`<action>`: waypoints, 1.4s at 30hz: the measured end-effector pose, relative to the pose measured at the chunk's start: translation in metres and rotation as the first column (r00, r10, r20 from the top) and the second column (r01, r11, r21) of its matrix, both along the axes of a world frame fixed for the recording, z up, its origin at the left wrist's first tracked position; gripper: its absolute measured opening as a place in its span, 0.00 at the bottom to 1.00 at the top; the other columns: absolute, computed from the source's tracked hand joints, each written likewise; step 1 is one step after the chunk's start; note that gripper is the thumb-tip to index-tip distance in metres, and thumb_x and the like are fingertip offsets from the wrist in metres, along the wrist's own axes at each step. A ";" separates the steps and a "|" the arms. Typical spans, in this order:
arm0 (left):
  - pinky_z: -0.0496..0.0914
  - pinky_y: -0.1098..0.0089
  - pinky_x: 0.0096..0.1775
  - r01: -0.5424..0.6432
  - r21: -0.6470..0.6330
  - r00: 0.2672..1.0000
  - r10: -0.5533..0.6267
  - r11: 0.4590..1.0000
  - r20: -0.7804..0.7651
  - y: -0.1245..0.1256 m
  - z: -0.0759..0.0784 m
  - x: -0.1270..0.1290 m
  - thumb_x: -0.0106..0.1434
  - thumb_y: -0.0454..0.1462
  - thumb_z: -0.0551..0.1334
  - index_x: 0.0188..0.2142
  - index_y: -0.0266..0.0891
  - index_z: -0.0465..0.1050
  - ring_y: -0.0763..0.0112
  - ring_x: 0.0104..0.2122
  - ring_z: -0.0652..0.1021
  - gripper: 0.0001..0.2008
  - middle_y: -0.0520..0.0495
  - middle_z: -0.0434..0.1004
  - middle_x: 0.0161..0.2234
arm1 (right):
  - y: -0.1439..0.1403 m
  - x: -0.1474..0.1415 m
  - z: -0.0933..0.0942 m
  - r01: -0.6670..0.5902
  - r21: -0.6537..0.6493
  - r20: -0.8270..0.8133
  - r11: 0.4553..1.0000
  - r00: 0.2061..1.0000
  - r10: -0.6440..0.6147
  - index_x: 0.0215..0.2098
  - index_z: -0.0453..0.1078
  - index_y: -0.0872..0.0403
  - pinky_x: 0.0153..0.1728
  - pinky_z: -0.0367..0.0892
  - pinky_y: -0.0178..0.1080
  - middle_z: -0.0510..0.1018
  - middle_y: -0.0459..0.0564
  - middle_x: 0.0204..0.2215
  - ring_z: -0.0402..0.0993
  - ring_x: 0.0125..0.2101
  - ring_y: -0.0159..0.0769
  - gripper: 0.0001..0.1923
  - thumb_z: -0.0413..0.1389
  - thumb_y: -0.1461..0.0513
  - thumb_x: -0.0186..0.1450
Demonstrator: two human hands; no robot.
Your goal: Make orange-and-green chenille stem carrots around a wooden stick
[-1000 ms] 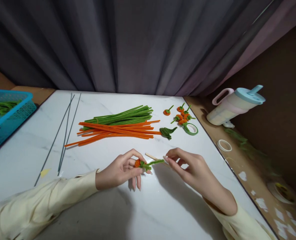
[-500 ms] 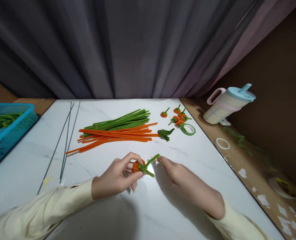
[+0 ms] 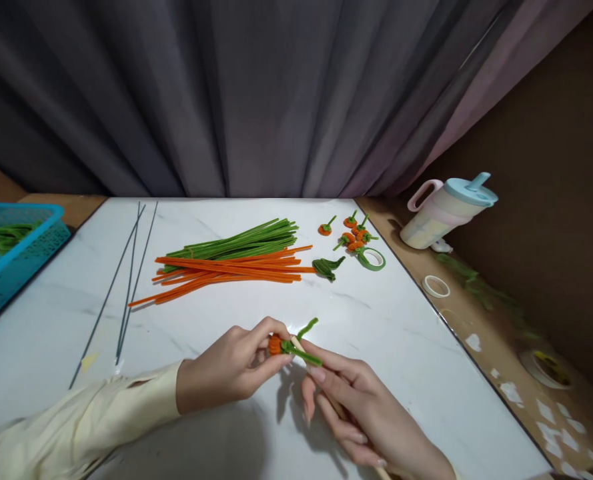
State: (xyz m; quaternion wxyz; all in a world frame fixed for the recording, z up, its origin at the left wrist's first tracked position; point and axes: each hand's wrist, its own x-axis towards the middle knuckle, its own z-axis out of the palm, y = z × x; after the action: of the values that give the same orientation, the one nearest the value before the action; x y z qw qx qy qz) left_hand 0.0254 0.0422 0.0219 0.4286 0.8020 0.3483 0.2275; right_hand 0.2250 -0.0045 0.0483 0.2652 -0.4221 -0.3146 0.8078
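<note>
Low in the frame, right of centre, the right hand (image 3: 361, 413) grips a thin wooden stick (image 3: 332, 403), fingers curled round it; the stick's long axis runs diagonally from the lower right up toward the centre, and its upper tip meets the small orange-and-green pipe-cleaner piece (image 3: 283, 345). The left hand (image 3: 229, 373) comes in from the lower left and pinches that piece's orange coil between thumb and fingertips, closed on it just above the white marble tabletop (image 3: 416, 360). The piece sits between the two hands, just up and left of the right hand and at the left hand's fingertips (the left is the nearer one, being in contact with it). Its green tails splay to the right, one lying along the stick, another curling upward.

Farther up, at mid-frame, orange pipe cleaners (image 3: 226, 270) lie in a bundle, their length running left to right, with green pipe cleaners (image 3: 241, 241) just behind. Thin dark wires (image 3: 126, 280) lie to the left. Toward the upper right sit finished orange pieces (image 3: 351, 235), a green tape roll (image 3: 371, 259) and a lidded cup (image 3: 443, 210).
</note>
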 end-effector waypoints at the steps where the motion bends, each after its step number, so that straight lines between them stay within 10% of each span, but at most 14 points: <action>1: 0.50 0.77 0.18 0.000 0.019 1.000 0.000 1.000 0.002 -0.001 -0.001 0.000 0.64 0.37 0.55 0.40 0.40 0.59 0.80 0.15 0.58 0.06 0.62 0.55 0.17 | 0.000 0.000 0.000 0.001 -0.005 -0.005 1.000 1.000 -0.001 0.60 0.58 0.51 0.06 0.46 0.22 0.69 0.43 0.24 0.44 0.10 0.16 0.27 0.54 0.53 0.65; 13: 0.56 0.77 0.21 0.035 0.209 0.999 -0.035 0.977 -0.004 -0.005 -0.007 -0.002 0.65 0.35 0.54 0.43 0.42 0.60 0.78 0.16 0.63 0.07 0.61 0.58 0.18 | -0.003 -0.003 0.005 0.041 -0.035 -0.005 0.999 0.999 -0.041 0.57 0.61 0.51 0.05 0.49 0.22 0.70 0.43 0.25 0.47 0.08 0.15 0.24 0.55 0.55 0.64; 18: 0.53 0.77 0.19 0.046 0.117 0.999 -0.046 0.992 0.002 -0.004 -0.005 0.000 0.64 0.34 0.54 0.42 0.41 0.60 0.79 0.15 0.59 0.06 0.62 0.54 0.16 | -0.002 -0.003 0.009 -0.120 0.095 0.139 0.988 0.985 0.107 0.50 0.67 0.58 0.06 0.46 0.22 0.57 0.35 0.09 0.48 0.06 0.20 0.21 0.47 0.51 0.69; 31: 0.51 0.79 0.18 0.038 -0.249 0.999 -0.033 0.968 0.025 -0.002 0.010 0.000 0.63 0.37 0.55 0.38 0.39 0.60 0.81 0.16 0.56 0.05 0.59 0.64 0.19 | 0.006 0.000 0.009 -0.181 0.149 0.179 0.972 0.972 0.154 0.40 0.67 0.60 0.06 0.44 0.23 0.59 0.36 0.08 0.51 0.05 0.21 0.19 0.49 0.51 0.67; 37: 0.57 0.80 0.16 0.046 -0.459 0.996 -0.007 0.887 0.086 -0.001 0.016 0.001 0.63 0.39 0.55 0.38 0.39 0.58 0.83 0.13 0.62 0.07 0.51 0.75 0.26 | 0.009 0.002 0.006 -0.203 0.124 0.171 0.971 0.969 0.181 0.53 0.63 0.59 0.06 0.54 0.24 0.65 0.38 0.10 0.58 0.07 0.24 0.27 0.51 0.48 0.65; 42: 0.55 0.82 0.16 0.046 -0.373 0.998 -0.023 0.927 0.065 -0.002 0.021 0.001 0.62 0.36 0.56 0.37 0.39 0.58 0.84 0.14 0.60 0.06 0.52 0.76 0.25 | 0.009 0.003 0.008 -0.193 0.115 0.163 0.974 0.971 0.173 0.59 0.56 0.55 0.07 0.54 0.22 0.65 0.38 0.13 0.59 0.08 0.23 0.31 0.52 0.48 0.64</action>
State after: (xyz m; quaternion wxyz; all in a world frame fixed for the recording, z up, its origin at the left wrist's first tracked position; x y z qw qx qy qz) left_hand 0.0266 0.0407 0.0428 0.5878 0.7044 0.3584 0.1730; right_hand 0.2277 0.0042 0.0566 0.1914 -0.4336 -0.4235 0.7720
